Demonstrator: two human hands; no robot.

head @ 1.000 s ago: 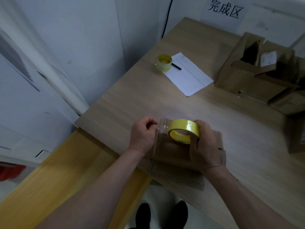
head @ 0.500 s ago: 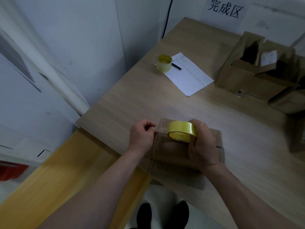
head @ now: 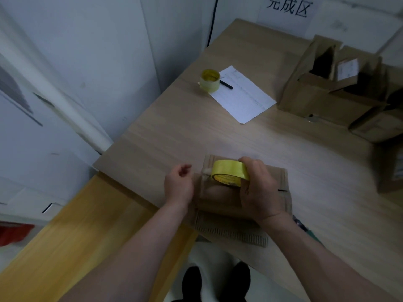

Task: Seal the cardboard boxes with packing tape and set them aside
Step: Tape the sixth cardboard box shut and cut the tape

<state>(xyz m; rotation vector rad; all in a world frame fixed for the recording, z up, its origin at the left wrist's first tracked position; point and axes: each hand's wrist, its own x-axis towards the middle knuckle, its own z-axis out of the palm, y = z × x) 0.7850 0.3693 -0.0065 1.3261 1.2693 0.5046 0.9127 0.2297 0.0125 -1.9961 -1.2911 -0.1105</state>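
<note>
Cardboard box: brown, lying at the near edge of the worktop, one corrugated flap overhanging that edge toward the person. Landmark for all entries below.

Tape roll: yellow, standing on edge on top of the box, at its far side. A short clear strip runs from the roll to the box's left end.

Right hand: on the box, grip curled over the tape roll from the right, holding it.

Left hand: just left of the box, grip loosely curled and holding nothing; contact with the box's left end cannot be told.

Second tape roll: yellow, well beyond the box, on the corner of a white paper sheet, a black pen touching it.

Open cardboard boxes: grouped far right of the box.

Wall sign: beyond the box, printed characters.
</note>
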